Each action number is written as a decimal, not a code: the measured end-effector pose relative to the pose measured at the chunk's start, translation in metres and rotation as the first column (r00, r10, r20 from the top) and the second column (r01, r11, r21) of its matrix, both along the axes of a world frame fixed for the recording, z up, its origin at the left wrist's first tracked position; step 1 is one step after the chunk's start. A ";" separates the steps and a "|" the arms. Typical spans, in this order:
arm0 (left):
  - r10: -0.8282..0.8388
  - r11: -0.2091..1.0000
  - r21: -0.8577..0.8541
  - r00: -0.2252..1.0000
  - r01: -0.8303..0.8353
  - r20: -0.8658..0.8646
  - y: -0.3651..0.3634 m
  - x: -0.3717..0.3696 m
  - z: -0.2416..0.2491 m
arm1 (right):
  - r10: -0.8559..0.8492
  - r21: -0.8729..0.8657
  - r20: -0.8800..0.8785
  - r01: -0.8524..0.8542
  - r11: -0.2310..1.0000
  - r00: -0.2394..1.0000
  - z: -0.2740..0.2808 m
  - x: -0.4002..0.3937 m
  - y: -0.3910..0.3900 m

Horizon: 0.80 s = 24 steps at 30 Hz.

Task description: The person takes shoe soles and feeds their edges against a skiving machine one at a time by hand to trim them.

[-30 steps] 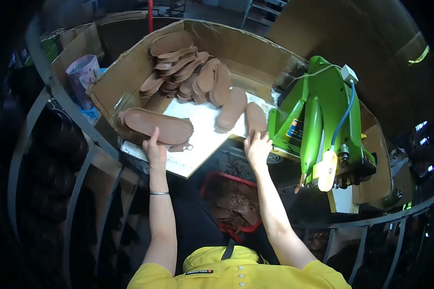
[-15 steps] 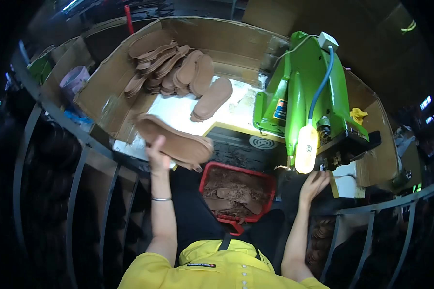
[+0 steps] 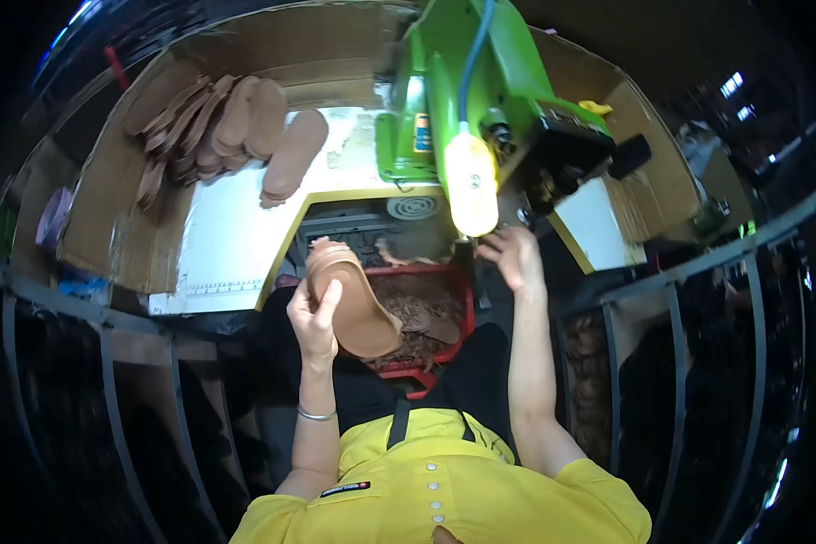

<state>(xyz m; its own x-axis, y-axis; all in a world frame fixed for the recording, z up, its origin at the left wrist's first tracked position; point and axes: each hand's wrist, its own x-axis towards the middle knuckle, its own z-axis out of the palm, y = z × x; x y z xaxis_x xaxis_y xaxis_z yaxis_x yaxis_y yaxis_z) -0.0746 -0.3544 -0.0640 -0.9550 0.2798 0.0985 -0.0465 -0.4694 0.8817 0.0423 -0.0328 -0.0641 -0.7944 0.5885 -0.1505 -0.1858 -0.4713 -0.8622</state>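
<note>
My left hand (image 3: 315, 325) is closed on several stacked brown shoe soles (image 3: 358, 313), thumb across the top face. They are tilted over the red bin (image 3: 468, 308), and their upper end has a ragged edge. My right hand (image 3: 517, 258) is raised just below the green machine (image 3: 503, 63), near its lit lamp (image 3: 472, 186). Its fingers are loosely bent and apart, with nothing visible in them. Brown scraps and a few sole-shaped pieces lie in the bin. A thin brown strip (image 3: 408, 259) hangs at the bin's far edge.
A pile of brown soles (image 3: 213, 122) lies on the white worktop (image 3: 218, 245), with another small stack (image 3: 296, 154) beside it. Cardboard walls (image 3: 308, 45) surround the worktop. Metal rails (image 3: 707, 258) curve along both sides. A yellow cloth (image 3: 595, 107) sits behind the machine.
My left hand has brought the soles from over the worktop down and inward, turning them more upright. My right hand has come away from the machine's right side. The camera view has shifted right.
</note>
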 end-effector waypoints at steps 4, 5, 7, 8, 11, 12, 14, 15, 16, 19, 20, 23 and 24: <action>-0.018 1.000 0.015 0.994 0.017 0.107 0.007 -0.002 -0.010 | 0.319 -0.049 -0.254 -0.341 0.939 0.913 0.011 0.013 -0.067; -0.023 0.999 0.051 0.992 0.016 0.126 0.010 -0.001 -0.010 | 0.284 -0.058 -0.244 -0.306 0.950 0.927 0.005 0.013 -0.077; -0.039 0.998 0.060 0.993 0.032 0.110 0.012 0.003 -0.008 | 0.284 -0.019 -0.223 -0.296 0.955 0.933 0.018 0.013 -0.104; -0.041 0.997 0.065 0.995 0.035 0.093 0.012 0.005 -0.005 | 0.246 0.031 -0.222 -0.246 0.969 0.943 0.014 0.014 -0.116; -0.059 0.997 0.050 0.996 0.055 0.073 0.005 0.010 -0.002 | 0.206 0.201 -0.068 -0.189 0.961 0.976 0.001 0.033 -0.133; -0.076 0.997 0.015 0.996 0.075 0.048 0.001 0.011 -0.003 | 0.209 0.257 -0.001 -0.202 0.945 0.978 0.003 0.041 -0.141; -0.080 0.996 -0.046 0.996 0.082 0.024 0.000 0.013 -0.005 | 0.082 0.274 0.111 -0.110 0.955 0.990 -0.007 0.059 -0.148; -0.102 0.994 -0.039 0.995 0.102 0.017 0.001 0.015 -0.005 | -0.025 0.265 0.056 0.010 0.964 0.998 -0.012 0.062 -0.142; -0.127 0.991 -0.033 0.992 0.128 0.006 0.003 0.017 -0.005 | -0.138 0.249 -0.002 0.134 0.959 0.990 -0.016 0.065 -0.135; -0.167 0.984 -0.065 0.986 0.164 -0.029 0.010 0.024 -0.003 | -0.238 0.451 -0.033 0.227 0.863 0.971 0.007 0.048 -0.112; -0.180 0.981 -0.073 0.983 0.177 -0.037 0.013 0.026 -0.001 | -0.234 0.421 -0.076 0.244 0.874 0.969 0.021 0.035 -0.111; -0.218 0.974 -0.060 0.976 0.217 -0.010 0.019 0.032 0.005 | -0.102 0.432 -0.079 0.126 0.893 0.992 0.027 0.007 -0.100; -0.224 0.972 -0.071 0.974 0.223 -0.014 0.020 0.033 0.005 | -0.063 0.400 -0.045 0.076 0.914 0.997 0.022 0.001 -0.098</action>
<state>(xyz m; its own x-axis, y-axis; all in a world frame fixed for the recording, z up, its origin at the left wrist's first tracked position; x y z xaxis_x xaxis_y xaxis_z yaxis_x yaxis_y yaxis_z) -0.0414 -0.3348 -0.0593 -0.8654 0.4927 0.0912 -0.1242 -0.3874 0.9135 0.0429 -0.1305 -0.0416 -0.7497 0.6483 0.1330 -0.2346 -0.0724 -0.9694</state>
